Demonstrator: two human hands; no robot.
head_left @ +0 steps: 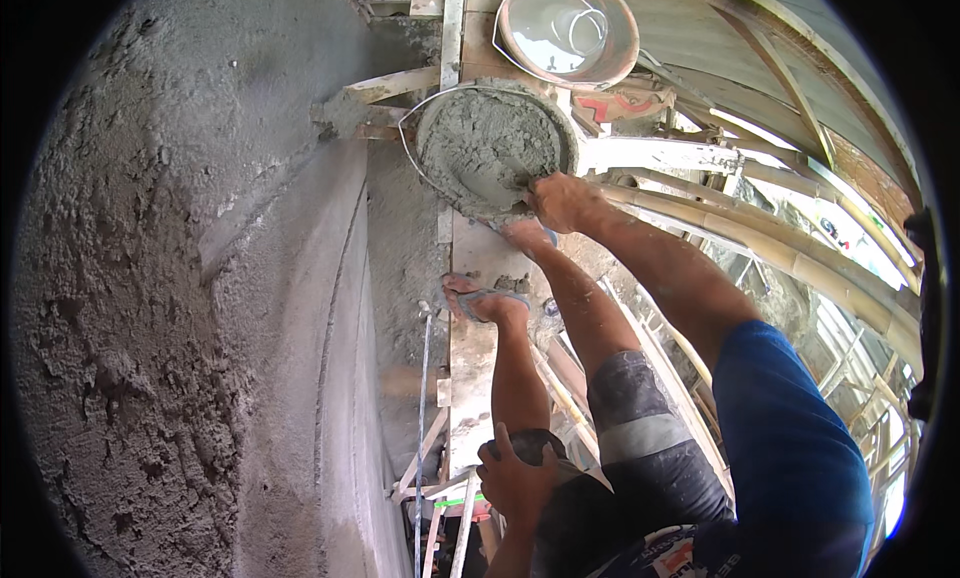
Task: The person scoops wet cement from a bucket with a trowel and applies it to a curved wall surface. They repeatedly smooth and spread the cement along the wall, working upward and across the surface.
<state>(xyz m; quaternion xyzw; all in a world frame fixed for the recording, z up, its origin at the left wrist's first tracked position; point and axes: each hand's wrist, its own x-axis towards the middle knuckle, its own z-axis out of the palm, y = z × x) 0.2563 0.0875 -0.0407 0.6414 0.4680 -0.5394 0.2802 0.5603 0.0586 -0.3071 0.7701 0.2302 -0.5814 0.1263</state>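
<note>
A bucket (485, 128) full of grey wet mortar sits on the narrow plank walkway (470, 358). My right hand (550, 198) is closed on the handle of a trowel (515, 168), whose blade is partly sunk in the mortar at the bucket's right side. My left hand (515, 473) rests by my left knee with its fingers apart and nothing visible in it. My sandalled feet are on the plank just below the bucket.
A freshly plastered rough wall (170, 308) fills the left side. A second bucket (565, 28) with clear liquid stands beyond the mortar bucket. Bamboo poles (780, 248) and wooden scaffold pieces run along the right. A long thin rod (420, 428) lies left of the plank.
</note>
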